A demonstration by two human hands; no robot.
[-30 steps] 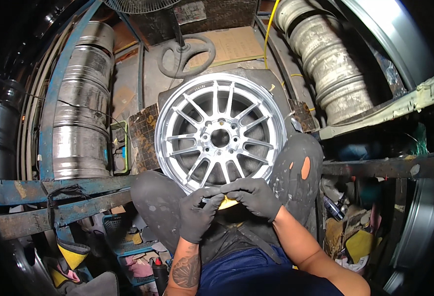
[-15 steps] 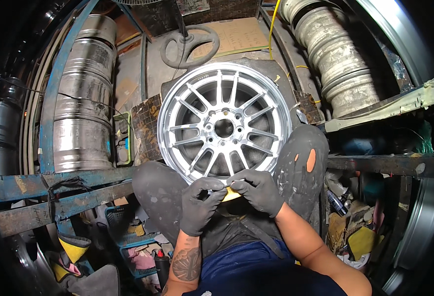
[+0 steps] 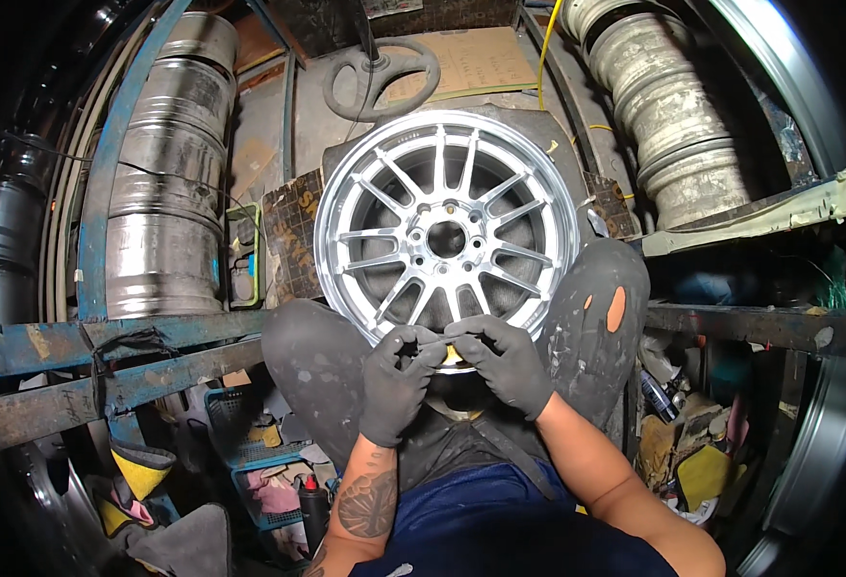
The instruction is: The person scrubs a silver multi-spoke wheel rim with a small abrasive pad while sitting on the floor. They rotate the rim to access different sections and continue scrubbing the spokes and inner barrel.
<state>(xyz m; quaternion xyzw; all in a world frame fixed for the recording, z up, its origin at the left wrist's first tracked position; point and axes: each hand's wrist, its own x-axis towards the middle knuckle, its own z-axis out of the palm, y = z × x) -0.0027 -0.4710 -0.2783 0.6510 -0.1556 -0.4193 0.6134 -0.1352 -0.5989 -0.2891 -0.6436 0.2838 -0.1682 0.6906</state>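
Both my hands wear dark grey gloves and meet over the near rim of a silver alloy wheel (image 3: pixel 346 298). Fingertips of my left hand (image 3: pixel 396 385) and my right hand (image 3: pixel 508 370) are pinched together, almost touching. Between them is a small, thin yellow piece (image 3: pixel 454 354), mostly covered by the fingers; its material is hard to make out. The wheel lies face up between my knees, its paired spokes and centre bore in full view.
Silver wheel barrels (image 3: pixel 165 231) are stacked at the left, dull weathered ones (image 3: pixel 687 125) at the right. Beyond the wheel lies a grey steering wheel (image 3: pixel 382 79). Blue metal rails (image 3: pixel 48 343) flank my legs. Lower left are a black bottle (image 3: pixel 315 514) and blue baskets (image 3: pixel 255 452).
The whole view has shifted slightly. The fingers have changed their pinch, and less of the yellow piece shows below them. The wheel looks unmoved.
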